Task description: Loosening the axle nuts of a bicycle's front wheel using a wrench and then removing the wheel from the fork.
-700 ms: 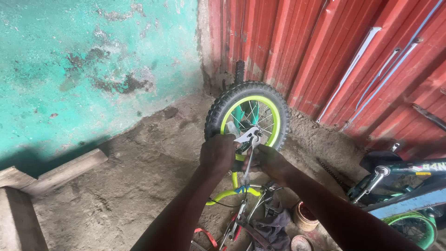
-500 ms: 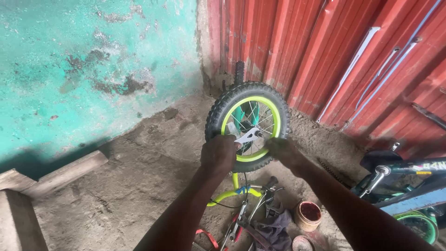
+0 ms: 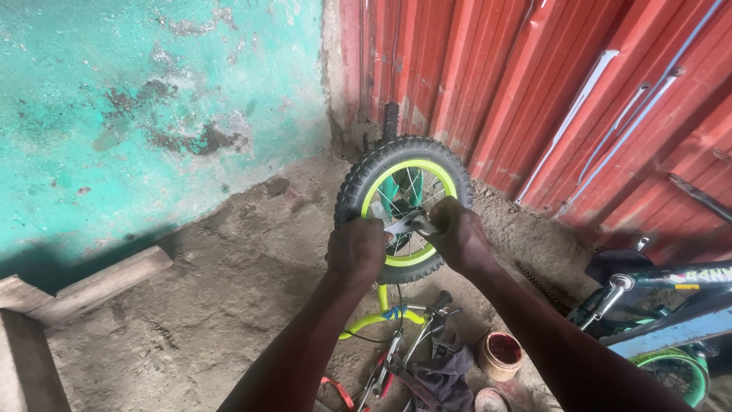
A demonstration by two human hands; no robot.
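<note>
Left hand point(image 3: 357, 250) clenched on the left side of the small bicycle wheel point(image 3: 404, 207); right hand point(image 3: 459, 235) grasping its hub point(image 3: 406, 225). Wheel upright near the far red corrugated wall point(image 3: 534, 84), small tin point(image 3: 499, 355) nearer right.

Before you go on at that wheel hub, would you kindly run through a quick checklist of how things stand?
1. Left hand on the tyre and rim: ok.
2. Right hand at the hub, on a metal tool: ok.
3. Tool seated on the axle nut: cannot tell, fingers hide it.
4. Small wheel upright, tyre on its green rim: ok.
5. Small tub below the arms, apart from them: ok.
</note>
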